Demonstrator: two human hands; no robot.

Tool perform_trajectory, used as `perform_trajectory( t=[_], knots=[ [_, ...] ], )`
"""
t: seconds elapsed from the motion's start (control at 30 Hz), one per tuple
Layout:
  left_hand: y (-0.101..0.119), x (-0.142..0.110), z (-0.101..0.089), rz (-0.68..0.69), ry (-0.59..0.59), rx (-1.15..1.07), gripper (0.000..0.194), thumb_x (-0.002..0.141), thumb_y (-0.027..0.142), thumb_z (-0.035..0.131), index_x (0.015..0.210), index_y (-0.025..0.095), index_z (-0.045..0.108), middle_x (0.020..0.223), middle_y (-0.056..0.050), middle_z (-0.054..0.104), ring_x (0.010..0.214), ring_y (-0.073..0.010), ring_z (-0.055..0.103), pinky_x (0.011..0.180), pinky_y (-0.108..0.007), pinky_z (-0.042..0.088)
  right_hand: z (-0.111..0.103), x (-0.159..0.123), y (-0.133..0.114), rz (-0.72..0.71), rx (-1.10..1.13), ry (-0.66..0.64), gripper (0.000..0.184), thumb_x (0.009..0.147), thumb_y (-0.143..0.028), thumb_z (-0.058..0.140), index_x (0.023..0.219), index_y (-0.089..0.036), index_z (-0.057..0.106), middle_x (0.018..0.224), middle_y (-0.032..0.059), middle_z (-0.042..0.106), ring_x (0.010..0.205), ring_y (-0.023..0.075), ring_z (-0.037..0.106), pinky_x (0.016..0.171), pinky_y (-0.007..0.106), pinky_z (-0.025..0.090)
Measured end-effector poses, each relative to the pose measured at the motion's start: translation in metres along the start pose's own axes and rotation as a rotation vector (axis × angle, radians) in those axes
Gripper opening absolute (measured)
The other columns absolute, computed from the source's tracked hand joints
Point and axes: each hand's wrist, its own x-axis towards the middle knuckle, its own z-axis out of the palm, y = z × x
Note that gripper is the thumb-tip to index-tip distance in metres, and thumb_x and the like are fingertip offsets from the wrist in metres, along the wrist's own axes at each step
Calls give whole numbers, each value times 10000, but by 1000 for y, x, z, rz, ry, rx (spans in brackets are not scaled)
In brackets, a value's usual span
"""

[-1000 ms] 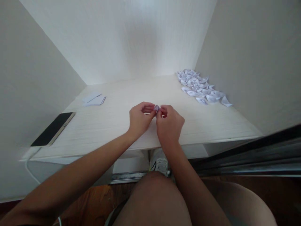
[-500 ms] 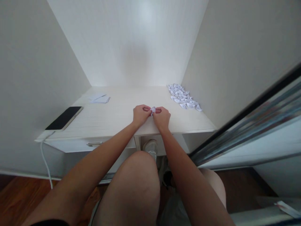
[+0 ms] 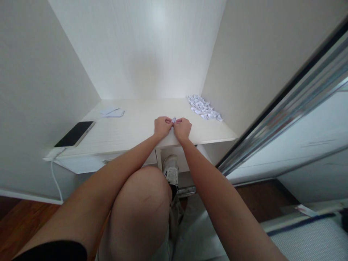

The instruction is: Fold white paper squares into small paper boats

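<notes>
Near the front edge of the white desk (image 3: 136, 125), both my hands pinch one small folded piece of white paper (image 3: 174, 120). My left hand (image 3: 162, 127) grips its left side between thumb and fingers. On its right side, the fingers of my right hand (image 3: 182, 128) are closed the same way. Much of the paper is hidden by my fingertips. A pile of folded paper pieces (image 3: 202, 107) lies at the back right of the desk, apart from my hands. At the back left rests a small stack of flat paper slips (image 3: 112, 112).
A phone (image 3: 74, 134) with a white cable (image 3: 55, 177) lies at the desk's left front corner. Walls enclose the desk at the back and both sides. A metal-edged sliding door frame (image 3: 261, 123) stands at the right. My raised knee (image 3: 141, 199) is below the desk edge.
The camera view has shifted, so the desk and pile sit further left in it. My knee has moved left. Both hands still hold the folded paper.
</notes>
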Motion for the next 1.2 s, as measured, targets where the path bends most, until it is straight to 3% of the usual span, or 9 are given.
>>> perform_trajectory(
  t=[0.4,0.57,0.77,0.87,0.97,1.1,1.2],
  knots=[
    [-3,3,-2,73,68,110,385,1001,387,670,1321,175,635,1330,-117,656,1129,-262,679,948,-480,601,1,4,5,-91,51,-9,177,993,-312,690,960,-145,737,999,50,781,964,186,739,980,417,565],
    [-4,2,-3,80,83,142,374,1001,392,672,1300,169,643,1297,-111,670,1094,-250,689,924,-465,609,5,5,5,-72,110,-6,124,931,-224,678,927,-150,777,969,101,801,943,220,753,962,371,550],
    [-1,-6,-4,167,192,128,176,976,257,656,1076,145,747,1008,-94,781,975,-226,743,981,-406,569,4,4,3,-42,196,-3,163,880,-216,654,964,-165,784,977,117,804,992,249,757,985,351,533],
    [0,-11,-5,233,199,88,317,914,186,680,1228,150,704,981,-77,804,867,-193,766,888,-316,583,4,12,8,0,235,-13,204,863,-220,679,1042,-146,744,981,105,789,991,242,748,1000,391,539],
    [0,-15,-5,290,168,59,388,875,190,717,1259,171,665,1034,-65,806,775,-161,763,736,-255,577,7,21,15,18,280,-68,229,877,-241,688,1084,-143,687,952,70,760,914,221,740,925,413,576],
    [-6,-16,-9,347,131,71,158,904,230,666,1039,181,732,953,-62,811,769,-181,757,745,-282,565,3,29,24,-55,355,-237,315,891,-210,597,1205,-187,580,828,13,710,728,185,722,688,317,598],
    [-12,-16,-16,375,98,102,164,913,285,640,958,182,760,824,-55,800,751,-207,734,755,-317,551,-15,33,32,-193,387,-371,427,865,-179,598,1282,-223,517,993,25,708,729,153,714,617,264,574]
  ],
)
